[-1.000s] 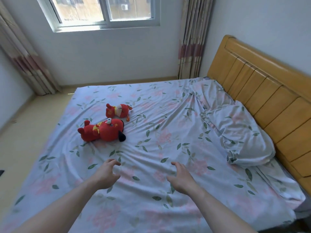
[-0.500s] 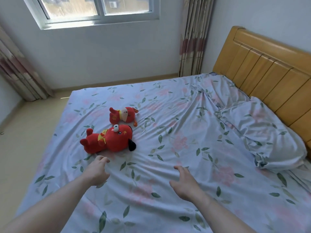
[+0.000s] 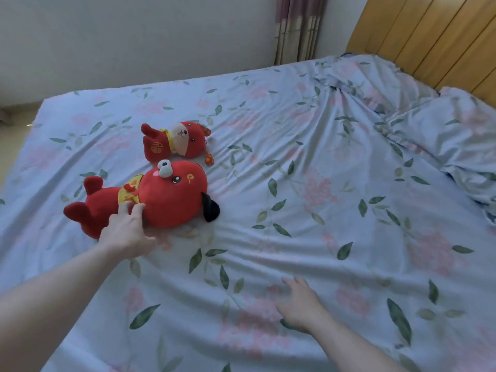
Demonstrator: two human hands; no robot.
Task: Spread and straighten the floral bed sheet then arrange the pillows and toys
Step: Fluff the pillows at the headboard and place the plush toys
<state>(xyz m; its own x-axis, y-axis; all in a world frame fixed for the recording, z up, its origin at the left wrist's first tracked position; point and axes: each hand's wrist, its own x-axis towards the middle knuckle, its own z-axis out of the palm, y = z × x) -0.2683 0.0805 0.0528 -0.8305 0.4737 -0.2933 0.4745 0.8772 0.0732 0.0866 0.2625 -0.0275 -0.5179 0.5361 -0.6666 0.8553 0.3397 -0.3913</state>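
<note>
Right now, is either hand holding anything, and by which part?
The left hand touches the big red plush toy at its belly; a closed grip cannot be told. The right hand holds nothing above the floral sheet.

Bed [image 3: 268, 345] covered by floral sheet [image 3: 308, 189], light blue with pink flowers and green leaves, wrinkled toward headboard edge. Large red plush toy [image 3: 161, 197] lies on its side near the left edge; small red plush toy [image 3: 177, 140] just beyond it, close but apart. Pillow [image 3: 456, 138] in matching fabric at headboard edge, right side.
</note>
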